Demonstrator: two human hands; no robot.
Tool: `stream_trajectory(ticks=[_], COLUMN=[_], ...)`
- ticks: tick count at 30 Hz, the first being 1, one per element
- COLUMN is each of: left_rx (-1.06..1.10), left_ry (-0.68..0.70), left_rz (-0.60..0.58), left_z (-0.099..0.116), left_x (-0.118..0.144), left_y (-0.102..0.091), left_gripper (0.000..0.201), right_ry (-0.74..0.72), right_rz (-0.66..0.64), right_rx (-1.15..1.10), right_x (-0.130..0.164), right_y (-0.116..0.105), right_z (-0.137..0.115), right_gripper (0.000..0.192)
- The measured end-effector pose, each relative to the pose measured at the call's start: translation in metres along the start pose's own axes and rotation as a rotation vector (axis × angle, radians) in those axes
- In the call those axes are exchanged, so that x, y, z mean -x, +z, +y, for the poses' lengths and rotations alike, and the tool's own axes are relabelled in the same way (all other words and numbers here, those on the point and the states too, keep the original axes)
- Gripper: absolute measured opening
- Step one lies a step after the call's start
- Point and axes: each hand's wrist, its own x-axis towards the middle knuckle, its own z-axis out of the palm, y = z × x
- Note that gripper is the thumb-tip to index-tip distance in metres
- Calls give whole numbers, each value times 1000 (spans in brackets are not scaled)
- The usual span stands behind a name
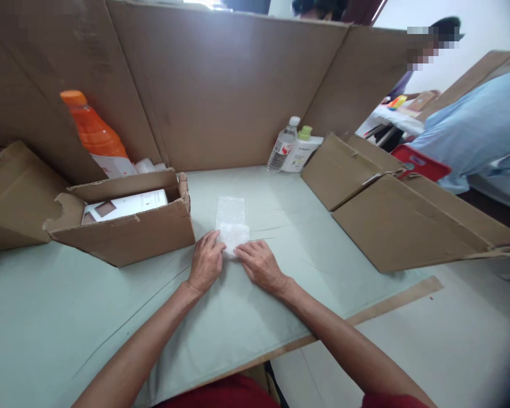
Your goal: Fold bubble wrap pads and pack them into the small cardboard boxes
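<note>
A translucent whitish strip, apparently bubble wrap [230,211], lies on the pale green table top in front of me. Its near end is thicker and looks folded or rolled over; whether anything is inside cannot be made out. My left hand [207,259] grips the near left corner with bent fingers. At the near right corner, my right hand [261,263] pinches the same bundle between thumb and fingers. The far end of the strip lies flat, away from both hands.
An open cardboard box [153,235] holding a white box [130,207] stands left. Behind it leans an orange bottle [97,133]. A clear water bottle [283,146] and white bottle [300,154] stand at the back. Cardboard bins [412,224] line the right; a cardboard wall [229,85] rises behind.
</note>
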Motion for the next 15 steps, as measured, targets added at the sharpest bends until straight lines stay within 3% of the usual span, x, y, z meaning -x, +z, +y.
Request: stream_trajectory(ticks=[7,11,15], left_rx=[50,57,91], left_ry=[92,80,20], left_rz=[16,-66,-42], left_z=[0,-3,-5], left_x=[13,16,14], left_y=[-9,-4,-1], left_gripper=[28,54,64], right_ry=[14,-22,85], right_rz=[-103,-209,-256], right_rx=[-12,73,-73], right_x=[12,-6,-22], right_y=[-5,-2,-4], right_z=[2,11,17], right_gripper=[34,21,31])
